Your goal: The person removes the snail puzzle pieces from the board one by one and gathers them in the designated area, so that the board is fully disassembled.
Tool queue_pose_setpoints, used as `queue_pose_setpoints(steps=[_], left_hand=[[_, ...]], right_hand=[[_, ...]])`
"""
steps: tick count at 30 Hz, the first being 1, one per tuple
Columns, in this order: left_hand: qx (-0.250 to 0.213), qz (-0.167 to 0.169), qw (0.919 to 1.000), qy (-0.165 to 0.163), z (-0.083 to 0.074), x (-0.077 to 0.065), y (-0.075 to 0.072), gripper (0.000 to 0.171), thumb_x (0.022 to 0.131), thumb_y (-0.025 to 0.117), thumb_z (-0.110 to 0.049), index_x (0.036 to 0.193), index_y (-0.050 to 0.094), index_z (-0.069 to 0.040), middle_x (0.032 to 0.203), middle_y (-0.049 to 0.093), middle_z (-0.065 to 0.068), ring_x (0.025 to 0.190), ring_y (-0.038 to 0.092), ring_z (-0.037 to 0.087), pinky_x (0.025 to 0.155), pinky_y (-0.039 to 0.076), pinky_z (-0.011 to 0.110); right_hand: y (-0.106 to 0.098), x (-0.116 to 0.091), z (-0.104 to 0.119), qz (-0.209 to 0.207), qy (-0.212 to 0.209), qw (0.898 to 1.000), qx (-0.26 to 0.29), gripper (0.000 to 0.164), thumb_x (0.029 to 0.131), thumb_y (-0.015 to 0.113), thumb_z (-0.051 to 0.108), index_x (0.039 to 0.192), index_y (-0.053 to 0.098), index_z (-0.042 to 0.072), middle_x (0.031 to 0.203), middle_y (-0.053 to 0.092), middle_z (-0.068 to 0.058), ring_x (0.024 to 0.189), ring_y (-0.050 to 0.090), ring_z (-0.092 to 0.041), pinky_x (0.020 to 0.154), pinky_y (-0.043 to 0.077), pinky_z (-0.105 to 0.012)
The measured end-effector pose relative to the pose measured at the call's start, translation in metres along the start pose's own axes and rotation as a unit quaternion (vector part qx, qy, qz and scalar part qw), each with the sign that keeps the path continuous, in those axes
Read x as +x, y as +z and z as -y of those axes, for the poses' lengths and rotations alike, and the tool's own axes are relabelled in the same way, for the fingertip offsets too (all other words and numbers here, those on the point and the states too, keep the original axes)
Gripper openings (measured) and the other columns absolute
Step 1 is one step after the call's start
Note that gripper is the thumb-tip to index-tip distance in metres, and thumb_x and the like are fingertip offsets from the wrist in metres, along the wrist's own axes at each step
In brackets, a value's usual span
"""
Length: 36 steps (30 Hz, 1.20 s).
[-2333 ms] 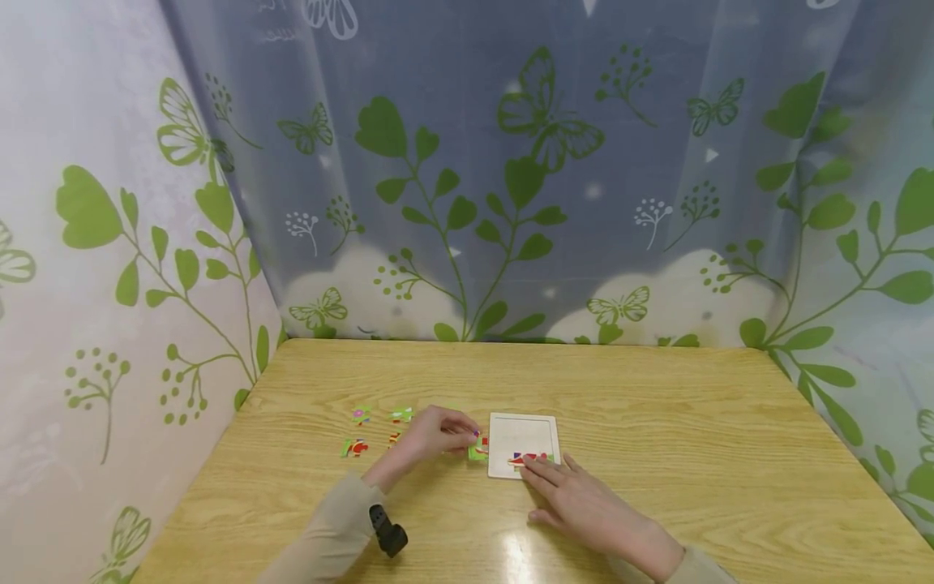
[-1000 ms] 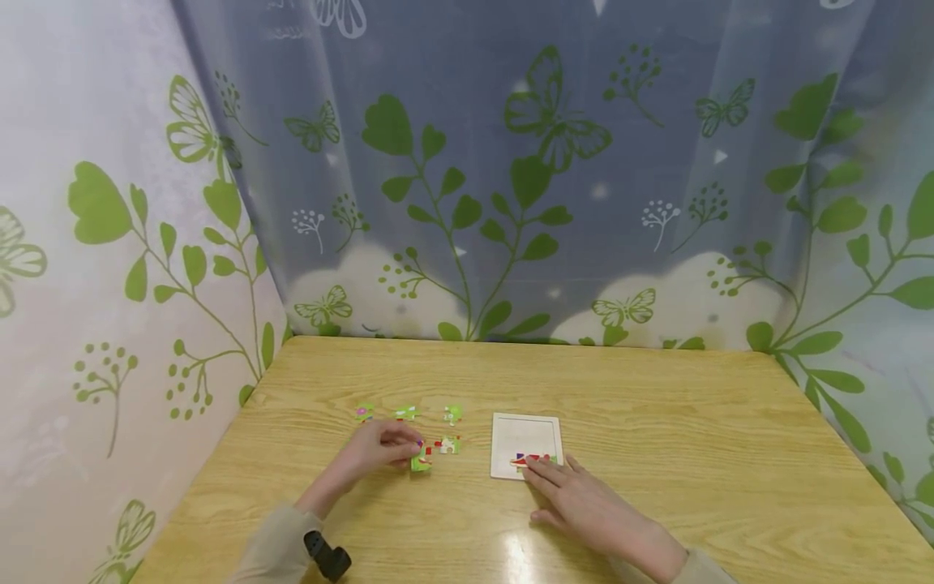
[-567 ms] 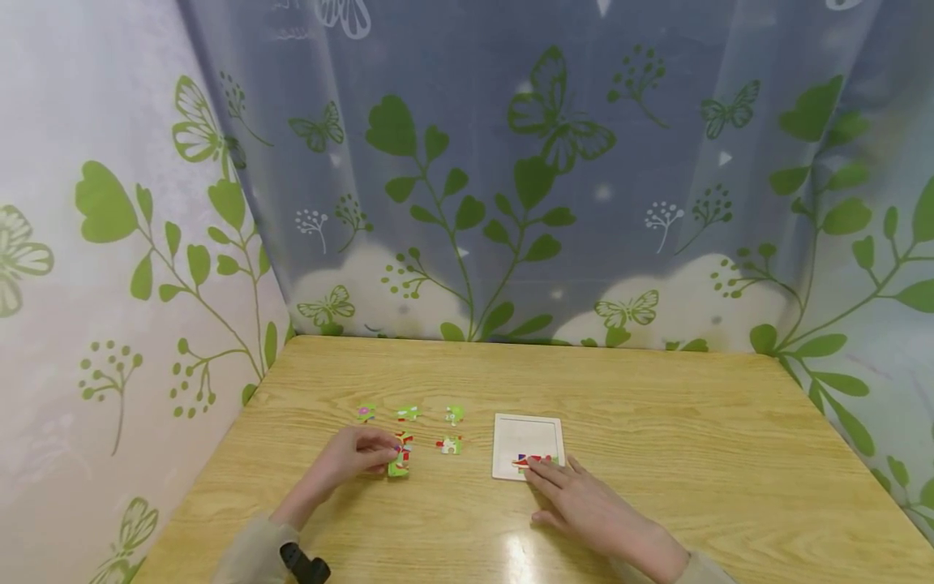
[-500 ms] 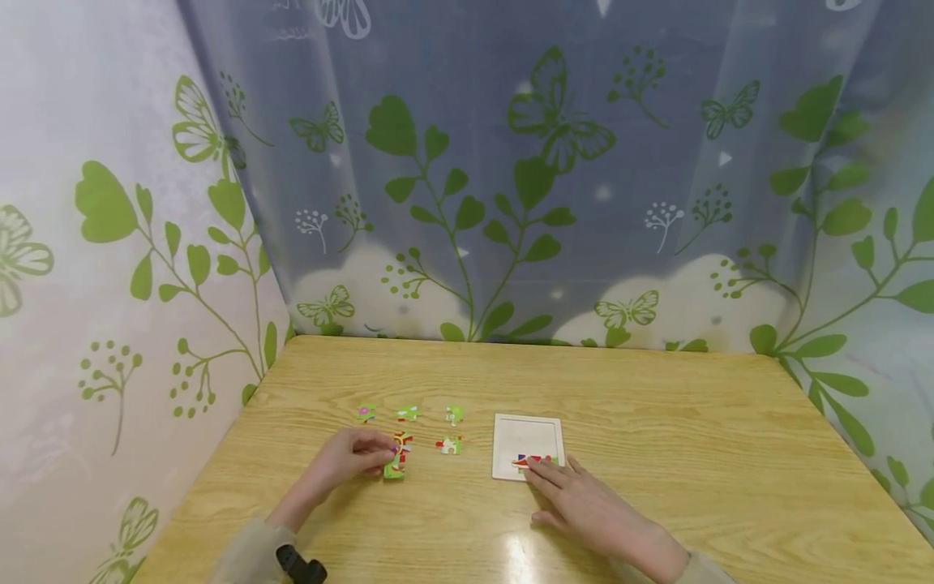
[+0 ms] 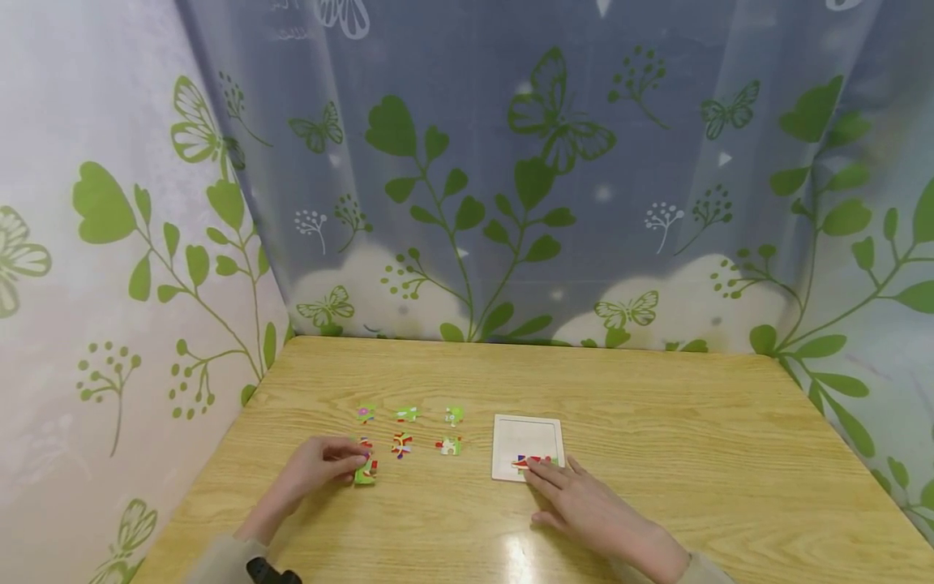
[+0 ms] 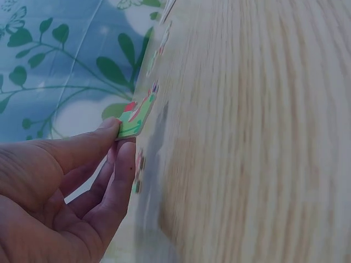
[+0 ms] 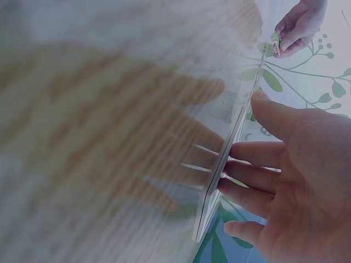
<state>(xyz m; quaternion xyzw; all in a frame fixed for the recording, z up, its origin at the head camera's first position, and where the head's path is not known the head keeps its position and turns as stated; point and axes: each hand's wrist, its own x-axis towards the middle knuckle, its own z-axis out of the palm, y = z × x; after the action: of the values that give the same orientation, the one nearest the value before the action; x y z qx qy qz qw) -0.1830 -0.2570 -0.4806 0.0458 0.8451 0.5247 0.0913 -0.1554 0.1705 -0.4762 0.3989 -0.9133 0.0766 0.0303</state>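
Observation:
My left hand [image 5: 310, 470] pinches a green and red jigsaw puzzle piece [image 5: 366, 474] between thumb and fingers, over the left part of the table. In the left wrist view that piece [image 6: 136, 119] is held tilted, above the wood. My right hand [image 5: 580, 503] lies with straight fingers on the lower right of a pale wooden puzzle tray [image 5: 520, 435]. Red and green pieces [image 5: 521, 462] in the tray's lower part are partly covered by those fingertips. From the right wrist, the tray [image 7: 211, 183] shows edge-on under the fingers.
Several loose puzzle pieces lie in two rows left of the tray, among them a red and yellow piece [image 5: 401, 444], a white and red piece [image 5: 449, 446] and a green piece [image 5: 454, 415]. A patterned curtain [image 5: 467, 203] hangs behind the wooden table [image 5: 657, 405].
My left hand has carried the pinched puzzle piece leftward from beside the tray, past the loose pieces. The red and yellow piece is now uncovered. My right hand has stayed on the tray.

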Motion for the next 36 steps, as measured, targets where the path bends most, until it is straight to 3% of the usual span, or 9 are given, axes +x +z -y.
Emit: queue_pose_setpoints(steps=[14, 27, 36], left_hand=[[0.013, -0.012, 0.9998, -0.009, 0.011, -0.013, -0.018, 0.026, 0.091, 0.076, -0.013, 0.107, 0.074, 0.007, 0.097, 0.077, 0.013, 0.075, 0.066, 0.007, 0.064, 0.058, 0.023], [0.113, -0.037, 0.9929, 0.009, 0.013, -0.014, -0.017, 0.02, 0.088, 0.08, -0.02, 0.102, 0.08, -0.005, 0.094, 0.078, 0.007, 0.077, 0.067, 0.01, 0.062, 0.054, 0.022], [0.135, -0.035, 0.9897, 0.033, 0.011, -0.014, -0.017, 0.023, 0.082, 0.085, -0.02, 0.1, 0.079, -0.006, 0.086, 0.076, 0.003, 0.075, 0.069, 0.013, 0.064, 0.053, 0.022]], right_hand=[[0.001, 0.0, 0.0, -0.013, -0.014, 1.0, -0.01, 0.058, 0.101, 0.061, 0.04, 0.141, 0.057, -0.001, 0.145, 0.055, -0.018, 0.131, 0.056, -0.033, 0.107, 0.042, -0.059], [0.003, 0.0, -0.001, -0.018, -0.021, 0.999, -0.016, 0.058, 0.101, 0.06, 0.04, 0.141, 0.056, -0.002, 0.146, 0.055, -0.017, 0.131, 0.056, -0.033, 0.107, 0.043, -0.06], [0.001, 0.0, 0.0, -0.012, -0.017, 1.0, -0.007, 0.058, 0.102, 0.06, 0.04, 0.142, 0.056, -0.001, 0.146, 0.055, -0.018, 0.131, 0.056, -0.034, 0.107, 0.041, -0.06]])
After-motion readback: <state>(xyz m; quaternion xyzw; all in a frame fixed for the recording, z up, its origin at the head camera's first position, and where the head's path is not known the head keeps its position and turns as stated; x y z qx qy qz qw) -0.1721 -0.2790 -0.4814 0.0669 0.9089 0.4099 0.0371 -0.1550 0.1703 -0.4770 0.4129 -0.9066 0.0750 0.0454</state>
